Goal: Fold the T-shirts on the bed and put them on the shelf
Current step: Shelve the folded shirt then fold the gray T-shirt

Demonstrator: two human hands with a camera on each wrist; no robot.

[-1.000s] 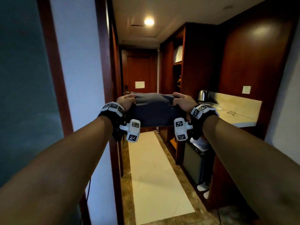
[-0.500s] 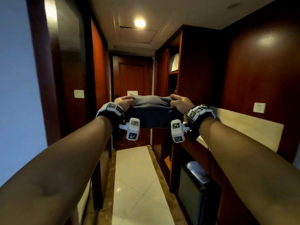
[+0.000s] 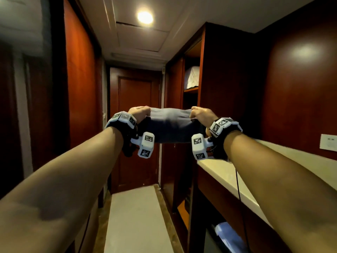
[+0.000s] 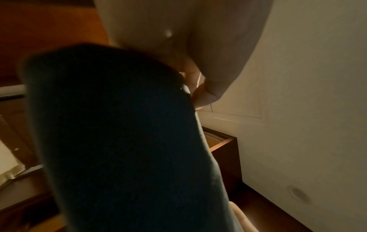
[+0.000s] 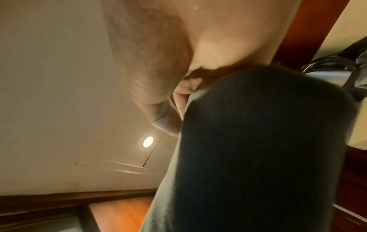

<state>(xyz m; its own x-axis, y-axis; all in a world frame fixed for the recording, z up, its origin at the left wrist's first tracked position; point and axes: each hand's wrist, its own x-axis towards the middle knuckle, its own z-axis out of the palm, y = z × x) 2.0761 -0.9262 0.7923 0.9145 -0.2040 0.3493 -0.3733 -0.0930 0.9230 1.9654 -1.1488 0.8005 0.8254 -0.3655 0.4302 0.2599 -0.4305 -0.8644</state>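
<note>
A folded dark blue-grey T-shirt point(image 3: 170, 125) hangs at chest height between both hands in the head view. My left hand point(image 3: 139, 113) grips its left end and my right hand point(image 3: 200, 114) grips its right end, thumbs over the top edge. The left wrist view is filled by the dark T-shirt point(image 4: 119, 141) with my left hand point(image 4: 188, 55) curled round it. In the right wrist view the T-shirt point(image 5: 258, 149) sits under my right hand point(image 5: 178, 55). Ahead on the right stands an open wooden shelf point(image 3: 190, 90) with a folded white item point(image 3: 191, 76) on it.
I stand in a narrow corridor with dark red wood panels on both sides and a closed door point(image 3: 135, 128) at the end. A pale countertop point(image 3: 237, 179) runs along the right, a black cable point(image 3: 238, 185) hanging over its edge. The light floor strip point(image 3: 135, 221) leads ahead.
I have walked further down the corridor; the door and shelf unit are closer and the view has tilted up. Both hands keep the same hold on the T-shirt.
</note>
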